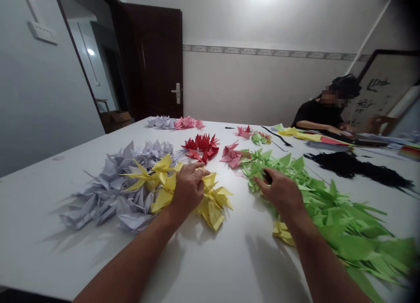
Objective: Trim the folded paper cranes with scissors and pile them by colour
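My left hand lies over a pile of yellow folded paper cranes, touching them with its fingers slightly apart. Behind and left of it spreads a heap of pale lilac paper cranes. At the near edge of the green paper cranes, my right hand is closed. Something dark shows between its thumb and fingers, too small to name. Below that wrist lies another yellow crane. Red cranes and a pink crane sit between and beyond the hands.
More lilac and pink cranes lie at the white table's far side. Black cords are heaped on the right. Across the table, a person in black sits by coloured paper sheets. A brown door stands behind.
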Demonstrator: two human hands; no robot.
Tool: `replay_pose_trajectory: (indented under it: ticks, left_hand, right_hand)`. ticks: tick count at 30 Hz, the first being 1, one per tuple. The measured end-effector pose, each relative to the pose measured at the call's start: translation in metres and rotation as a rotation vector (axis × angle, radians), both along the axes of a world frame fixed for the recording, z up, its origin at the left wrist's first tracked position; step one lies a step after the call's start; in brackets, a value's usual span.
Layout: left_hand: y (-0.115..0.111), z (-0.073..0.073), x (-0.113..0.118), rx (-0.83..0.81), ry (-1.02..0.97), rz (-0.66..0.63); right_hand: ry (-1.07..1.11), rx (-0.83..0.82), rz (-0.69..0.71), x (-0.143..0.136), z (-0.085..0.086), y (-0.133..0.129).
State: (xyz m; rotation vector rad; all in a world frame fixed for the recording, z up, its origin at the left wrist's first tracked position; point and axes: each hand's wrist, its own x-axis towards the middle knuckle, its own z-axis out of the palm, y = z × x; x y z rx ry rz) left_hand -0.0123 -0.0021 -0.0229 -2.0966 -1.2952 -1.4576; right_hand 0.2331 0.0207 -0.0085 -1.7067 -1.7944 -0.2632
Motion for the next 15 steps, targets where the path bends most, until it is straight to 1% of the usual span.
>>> replay_pose_trajectory:
  ticks: [2, 3, 5, 7, 8, 10, 12, 13, 15]
  left_hand:
    - [-0.004, 0.002, 0.003, 0.047, 0.001, -0.033]
    - [-0.007, 0.003, 0.007, 0.077, 0.012, -0.083]
    - [-0.016, 0.005, 0.016, 0.108, 0.068, -0.219]
    - [-0.025, 0.002, 0.025, 0.069, 0.168, -0.341]
    - [-0.027, -0.001, 0.029, 0.025, 0.228, -0.375]
    - [-0.029, -0.009, 0.034, -0.082, 0.338, -0.383]
    - [-0.025, -0.016, 0.034, -0.165, 0.391, -0.347]
    - [-0.022, -0.019, 0.032, -0.18, 0.379, -0.327]
    - [-0.017, -0.019, 0.028, -0.146, 0.293, -0.312]
  right_hand:
    - [-0.092, -0.152, -0.122, 0.01, 0.0, 0.005]
    - [-0.121, -0.217, -0.151, 0.012, -0.001, 0.006]
    - [-0.153, -0.298, -0.17, 0.014, -0.005, 0.009]
    - [-0.163, -0.33, -0.172, 0.013, -0.009, 0.01]
    - [-0.163, -0.329, -0.17, 0.012, -0.01, 0.011]
    - [-0.162, -0.317, -0.166, 0.011, -0.012, 0.011]
    - [-0.155, -0.292, -0.158, 0.011, -0.012, 0.011]
    - [-0.155, -0.278, -0.154, 0.011, -0.012, 0.011]
    - [-0.122, -0.213, -0.129, 0.011, -0.011, 0.011]
